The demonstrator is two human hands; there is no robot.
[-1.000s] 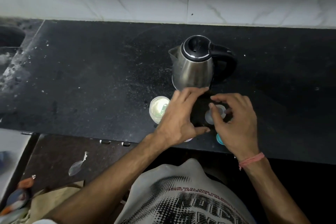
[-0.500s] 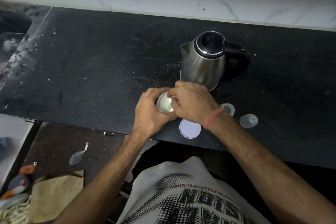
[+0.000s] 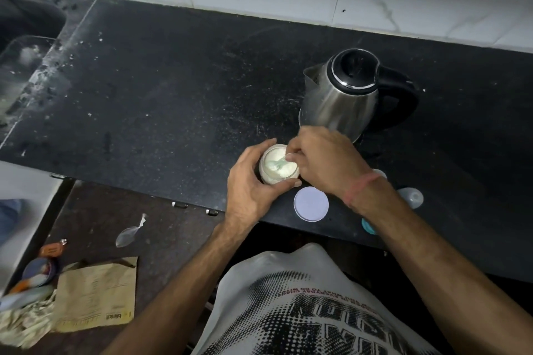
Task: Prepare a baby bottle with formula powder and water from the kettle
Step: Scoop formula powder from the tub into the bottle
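Note:
A small open jar of white formula powder [image 3: 277, 166] stands near the front edge of the black counter [image 3: 173, 101]. My left hand [image 3: 251, 184] wraps around the jar from the left. My right hand [image 3: 326, 161] pinches the handle of a pale green scoop [image 3: 276, 164] that lies in the powder. The jar's round white lid [image 3: 311, 204] lies flat just right of the jar. A steel kettle [image 3: 340, 98] with a black lid and handle stands behind my right hand. A clear bottle cap [image 3: 411, 197] and a teal part [image 3: 368, 226] lie right of my right forearm, which partly hides the bottle.
A sink [image 3: 20, 46] sits at the counter's far left. White tiled wall runs along the back. Below the counter on the floor lie a brown paper bag [image 3: 95, 297], a bit of clear plastic [image 3: 128, 235] and some wrappers [image 3: 37, 271].
Both hands moved left from the bottle parts to the powder jar. The left hand took hold of the jar and the right hand took the scoop in the powder.

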